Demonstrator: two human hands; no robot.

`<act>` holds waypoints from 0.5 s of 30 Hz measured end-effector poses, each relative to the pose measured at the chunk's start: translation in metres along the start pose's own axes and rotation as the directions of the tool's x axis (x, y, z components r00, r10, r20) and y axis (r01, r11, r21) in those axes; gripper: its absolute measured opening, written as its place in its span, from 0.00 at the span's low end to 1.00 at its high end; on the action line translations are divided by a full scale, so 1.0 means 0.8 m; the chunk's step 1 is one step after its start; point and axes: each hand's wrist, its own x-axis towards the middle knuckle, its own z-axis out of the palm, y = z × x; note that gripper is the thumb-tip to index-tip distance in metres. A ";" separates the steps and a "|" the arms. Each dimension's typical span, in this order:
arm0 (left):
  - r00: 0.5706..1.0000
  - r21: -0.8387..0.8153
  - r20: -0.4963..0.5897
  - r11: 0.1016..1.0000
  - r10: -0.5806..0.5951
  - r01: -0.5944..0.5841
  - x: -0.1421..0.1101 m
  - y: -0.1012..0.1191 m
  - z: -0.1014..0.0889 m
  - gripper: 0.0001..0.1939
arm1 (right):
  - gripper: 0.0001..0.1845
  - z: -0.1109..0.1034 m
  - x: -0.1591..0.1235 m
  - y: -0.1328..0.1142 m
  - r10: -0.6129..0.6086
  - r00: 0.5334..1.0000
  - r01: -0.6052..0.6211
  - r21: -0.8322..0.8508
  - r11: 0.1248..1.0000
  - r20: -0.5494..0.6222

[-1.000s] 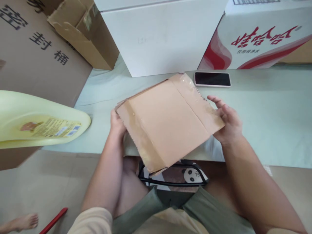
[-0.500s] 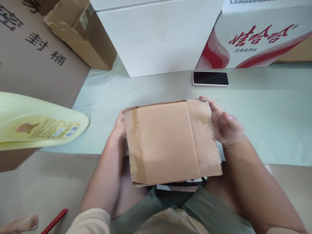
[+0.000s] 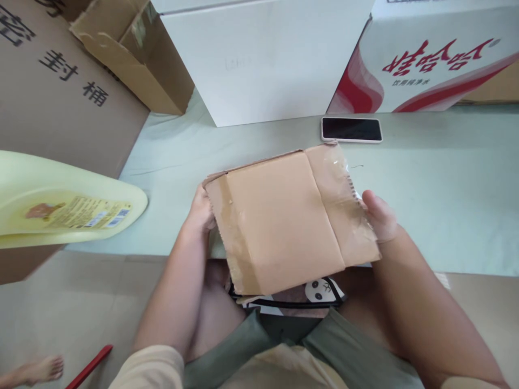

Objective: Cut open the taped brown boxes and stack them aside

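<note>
A small brown cardboard box [image 3: 287, 216] with torn, taped edges is held tilted above my lap, its right side higher than its left. My left hand [image 3: 201, 209] grips the box's left edge, fingers partly hidden behind it. At the right edge, my right hand [image 3: 380, 217] holds the box from behind; its thumb shows, blurred, and the other fingers are hidden. Under the box, a bag with a panda face [image 3: 320, 290] and black trim lies on my lap, partly covered.
A phone [image 3: 351, 129] lies on the pale green cloth [image 3: 446, 205]. Behind stand a white box [image 3: 267, 70], a red-and-white carton [image 3: 430, 70] and an open brown carton [image 3: 162, 70]. A yellow bottle [image 3: 73, 200] is at left. A person's foot [image 3: 46, 369] and a red strip [image 3: 89, 367] are on the floor.
The box has tilted, its right side rising, and more of the panda bag shows below it. My right hand has stayed at the right edge, now more hidden behind the box.
</note>
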 end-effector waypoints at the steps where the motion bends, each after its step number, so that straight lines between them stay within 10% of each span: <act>1: 1.000 -0.006 -0.002 1.000 0.001 -0.001 0.000 0.000 0.000 0.21 | 0.38 0.002 0.000 -0.001 0.013 1.000 -0.014 0.004 1.000 0.018; 6: 0.998 -0.097 -0.050 0.995 -0.027 0.022 0.003 -0.004 -0.003 0.20 | 0.40 0.005 0.012 0.001 -0.146 0.989 0.141 0.160 0.977 0.017; 15: 0.970 -0.114 0.085 0.965 -0.227 0.236 0.004 -0.019 -0.026 0.15 | 0.35 -0.007 0.022 0.002 -0.248 0.968 0.250 -0.053 0.967 0.028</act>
